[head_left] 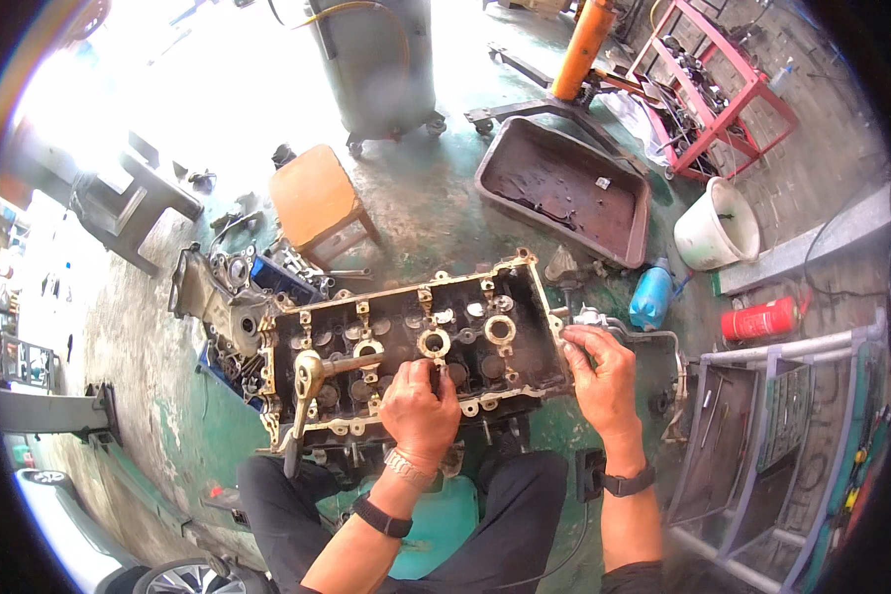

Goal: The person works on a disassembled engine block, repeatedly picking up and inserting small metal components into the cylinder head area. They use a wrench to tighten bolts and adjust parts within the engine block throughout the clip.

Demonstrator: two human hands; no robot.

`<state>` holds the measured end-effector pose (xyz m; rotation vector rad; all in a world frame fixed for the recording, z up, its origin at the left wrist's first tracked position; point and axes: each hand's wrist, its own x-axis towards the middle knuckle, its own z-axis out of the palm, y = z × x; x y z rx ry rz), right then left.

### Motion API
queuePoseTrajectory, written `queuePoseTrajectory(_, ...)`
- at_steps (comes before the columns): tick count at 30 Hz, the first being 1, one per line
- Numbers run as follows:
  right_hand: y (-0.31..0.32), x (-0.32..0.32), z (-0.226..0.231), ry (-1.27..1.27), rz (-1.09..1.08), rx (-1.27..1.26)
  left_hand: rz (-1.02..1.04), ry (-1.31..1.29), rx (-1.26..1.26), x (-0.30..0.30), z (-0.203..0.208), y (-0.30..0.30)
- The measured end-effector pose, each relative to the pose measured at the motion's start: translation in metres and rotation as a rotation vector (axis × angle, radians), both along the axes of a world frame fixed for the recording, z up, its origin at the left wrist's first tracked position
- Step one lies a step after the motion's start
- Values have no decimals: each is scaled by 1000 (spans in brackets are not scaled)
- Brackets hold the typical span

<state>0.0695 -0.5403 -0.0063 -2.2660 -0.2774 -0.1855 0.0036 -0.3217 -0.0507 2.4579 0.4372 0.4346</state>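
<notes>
In the head view, the cylinder head (401, 337), black inside with a pale rim, lies in front of the person's knees, slightly tilted, its right end farther away. A row of round tubes (487, 333) stands along its middle.

The left hand (421, 404) is over the near rim, right of the ratchet, its fingers bent and held together; their tips are hidden, so I cannot tell whether they pinch anything. The right hand (601, 369) is at the right end, thumb and fingers bent toward the rim; I cannot tell whether something small is between them.

The ratchet (309, 381) lies across the left part of the cylinder head, its handle pointing toward the person.

Metal parts (230, 302) lie to the left on the green floor (406, 218). Beyond are an orange stool (317, 198) and a brown tray (554, 203). To the right are a blue bottle (651, 297), a white bucket (701, 238) and a red extinguisher (760, 320).
</notes>
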Motion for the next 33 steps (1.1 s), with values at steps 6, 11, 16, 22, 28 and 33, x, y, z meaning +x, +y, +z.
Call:
queuePoseTrajectory(6,8,1,-9,19,-59,-189,-11,-11,-3,-1,3,1)
queuePoseTrajectory(11,10,0,-24,157,-83,-334,-30,18,7,-1,5,2)
queuePoseTrajectory(16,10,2,-34,186,-70,-324,-31,37,-7,-1,5,3)
queuePoseTrajectory(22,10,5,-29,270,-63,-369,-23,57,-2,0,5,2)
queuePoseTrajectory(28,15,10,-27,272,-71,-442,2,58,-14,0,3,1)
queuePoseTrajectory(33,14,5,-15,113,6,-417,7,56,2,-1,0,1)
